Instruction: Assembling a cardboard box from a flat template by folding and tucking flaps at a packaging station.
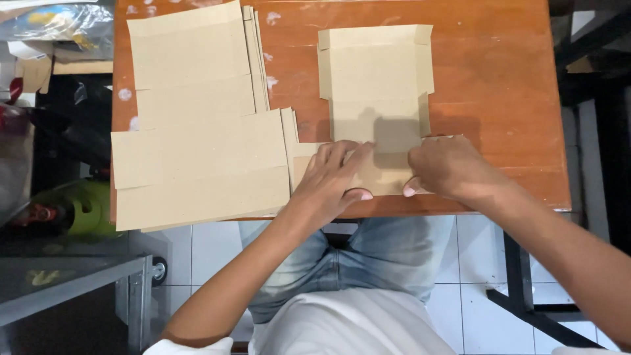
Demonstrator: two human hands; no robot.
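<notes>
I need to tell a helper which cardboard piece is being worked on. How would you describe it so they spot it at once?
Start at the orange-brown wooden table. Left of centre lie stacks of flat cardboard sheets; to their right lies a single cut-out box blank. Unlike the plain stacked sheets, it lies alone, shows notched flaps and fold lines, and has the left hand and right hand pressing on its near end.

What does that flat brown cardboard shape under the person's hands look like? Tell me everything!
The cardboard blank is plain light brown, thin and cut into a box pattern with small flaps at its corners and sides. It lies flat on the orange-brown wooden table, its near end at the table's front edge. The left hand and right hand both press on that near end. A stack of similar sheets lies to its left.
</notes>
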